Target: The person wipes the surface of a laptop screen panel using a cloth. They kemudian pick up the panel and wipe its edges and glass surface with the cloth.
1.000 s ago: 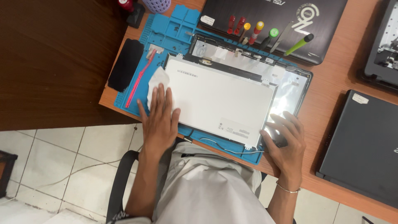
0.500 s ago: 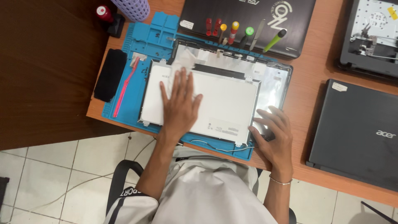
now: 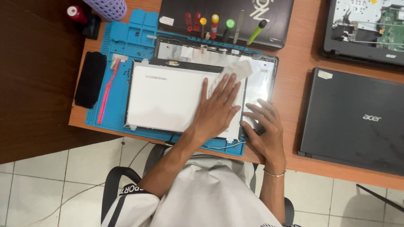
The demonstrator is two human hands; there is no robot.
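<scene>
Pressing white cloth [image 3: 236, 69] further right on panel [image 3: 168, 98] | left hand [image 3: 219, 107] flat | right hand [image 3: 263, 126] unmoved, gripping lid [image 3: 263, 86] corner

Single head cam, top-down.
Looks steeply down from above seated torso onto desk edge [image 3: 294, 162], at arm's-length range; both hands near centre, floor tiles [image 3: 54, 185] along bottom. No second view, no overlap.
</scene>
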